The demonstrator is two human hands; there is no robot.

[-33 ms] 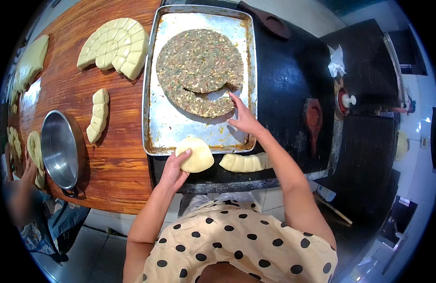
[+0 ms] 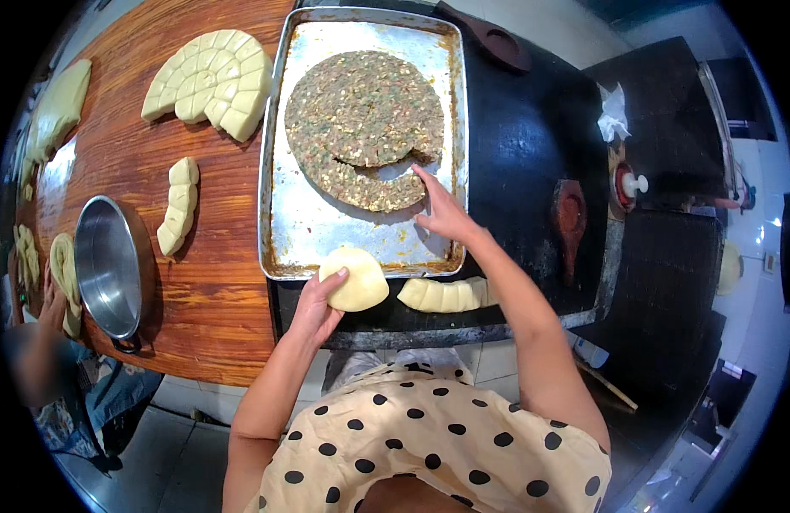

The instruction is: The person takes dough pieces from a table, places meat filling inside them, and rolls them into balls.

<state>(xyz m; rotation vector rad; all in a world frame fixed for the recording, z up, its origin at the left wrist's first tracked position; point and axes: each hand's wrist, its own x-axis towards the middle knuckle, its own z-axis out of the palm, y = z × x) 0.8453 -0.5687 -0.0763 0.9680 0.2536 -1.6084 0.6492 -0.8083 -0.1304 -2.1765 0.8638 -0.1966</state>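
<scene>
At the near edge of the rectangular silver metal tray (image 2: 369, 36), I remotely grasp the round, pale-yellow dough disc (image 2: 361, 280) in the left hand (image 2: 316, 309), best held level, while the right hand (image 2: 444, 214), grip indiscernible, suits light pressure at the round, speckled-brown chopped-mixture slab (image 2: 361, 107).

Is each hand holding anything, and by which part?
The left hand holds a dough round by its left edge. The right hand is at the brown mixture; any grip is unclear.

The cream top (image 2: 412, 440) is scattered with round black dots.
</scene>
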